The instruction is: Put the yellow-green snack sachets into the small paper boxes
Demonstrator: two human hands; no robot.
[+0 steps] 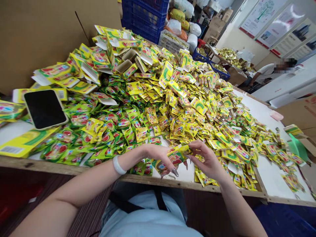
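In the head view, my left hand (161, 157) is wrapped around a small printed yellow-and-green carton (174, 157), its thumb lying across the front. From the other side my right hand (206, 162) pinches at the carton's right end, where a yellow packet (187, 150) shows at the fingertips. How far that packet is inside the carton I cannot tell. Both hands are just above the table's front edge. Green packets (103, 138) are heaped to the left of them, and yellow packets (177, 126) lie piled directly behind.
Printed cartons (98, 62), some with open ends, are stacked at the back left. A phone (44, 109) rests on the heap. Blue crates (145, 19) stand behind the table (274, 174) with its wooden edge. A person (269, 72) sits at the far right.
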